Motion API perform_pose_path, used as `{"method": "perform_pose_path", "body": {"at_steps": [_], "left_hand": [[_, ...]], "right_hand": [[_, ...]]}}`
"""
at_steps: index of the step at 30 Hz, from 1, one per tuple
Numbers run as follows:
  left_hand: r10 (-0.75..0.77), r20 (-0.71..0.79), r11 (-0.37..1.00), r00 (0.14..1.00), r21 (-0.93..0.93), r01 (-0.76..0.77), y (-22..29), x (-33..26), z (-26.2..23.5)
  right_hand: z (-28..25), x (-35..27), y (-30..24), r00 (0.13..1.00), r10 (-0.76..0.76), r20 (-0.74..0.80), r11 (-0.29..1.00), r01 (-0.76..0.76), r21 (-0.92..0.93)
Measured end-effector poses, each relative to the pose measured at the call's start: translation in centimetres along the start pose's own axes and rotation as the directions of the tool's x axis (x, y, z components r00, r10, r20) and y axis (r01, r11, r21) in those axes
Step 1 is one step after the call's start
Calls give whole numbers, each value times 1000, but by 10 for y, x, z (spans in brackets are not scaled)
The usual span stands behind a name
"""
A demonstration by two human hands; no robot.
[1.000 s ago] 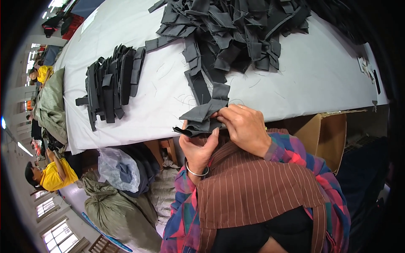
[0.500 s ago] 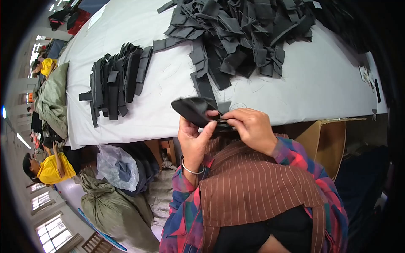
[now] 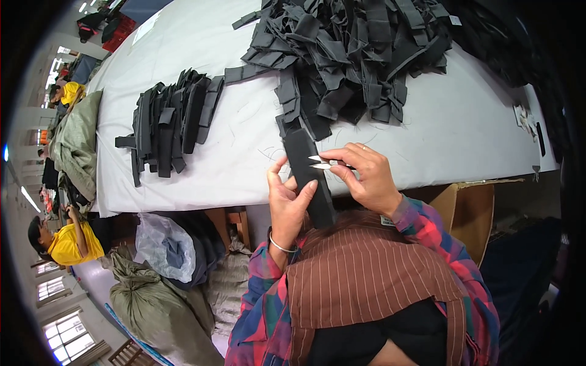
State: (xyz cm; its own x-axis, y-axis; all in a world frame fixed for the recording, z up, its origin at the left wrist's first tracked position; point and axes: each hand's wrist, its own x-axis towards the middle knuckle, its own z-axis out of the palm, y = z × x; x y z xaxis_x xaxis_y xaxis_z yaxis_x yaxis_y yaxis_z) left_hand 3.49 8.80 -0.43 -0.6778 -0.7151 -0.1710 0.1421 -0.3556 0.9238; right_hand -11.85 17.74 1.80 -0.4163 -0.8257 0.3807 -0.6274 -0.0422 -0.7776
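Observation:
A long dark fabric strip (image 3: 300, 160) is held nearly upright over the table's front edge. My left hand (image 3: 287, 198) grips it, with the thumb lying across its face. In my right hand (image 3: 365, 174) is a pair of thread snips (image 3: 323, 163). Their two pointed metal blades stand apart, just in front of the strip's right edge. Behind the strip lies a big loose heap of similar dark strips (image 3: 357, 55). To the left on the table a smaller stack of strips (image 3: 168, 125) is laid roughly side by side.
The white-covered table (image 3: 235, 152) has loose thread ends on it. Below its edge stand a cardboard box (image 3: 467, 213) at right, and a clear plastic bag (image 3: 165, 247) and a green sack (image 3: 155, 299) at left. Two people in yellow are further left.
The strip has gone from bunched and folded to stretched out lengthwise, its face showing. My right hand has come slightly away from it, and the snips' blades now show apart.

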Motion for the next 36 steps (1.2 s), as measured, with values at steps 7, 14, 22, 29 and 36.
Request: {"method": "perform_pose_path", "body": {"at_steps": [7, 14, 22, 29, 36], "left_hand": [[-32, 77, 998, 997, 59, 27, -5, -4, -1], [-81, 140, 990, 987, 125, 64, -6, 1, -11], [-221, 271, 971, 937, 157, 183, 1, 0, -20], [-243, 277, 961, 930, 197, 193, 3, 1, -18], [-247, 259, 956, 934, 220, 192, 0, 3, -20]], "right_hand": [[5, 16, 5, 997, -58, -55, 992, 51, -112], [0, 22, 13, 984, -177, -34, 958, 164, -237], [-21, 29, 24, 985, -148, 91, 982, 157, -107], [-28, 30, 27, 961, -192, 198, 972, 215, -100], [-30, 20, 20, 985, 38, 169, 998, -46, 46]]}}
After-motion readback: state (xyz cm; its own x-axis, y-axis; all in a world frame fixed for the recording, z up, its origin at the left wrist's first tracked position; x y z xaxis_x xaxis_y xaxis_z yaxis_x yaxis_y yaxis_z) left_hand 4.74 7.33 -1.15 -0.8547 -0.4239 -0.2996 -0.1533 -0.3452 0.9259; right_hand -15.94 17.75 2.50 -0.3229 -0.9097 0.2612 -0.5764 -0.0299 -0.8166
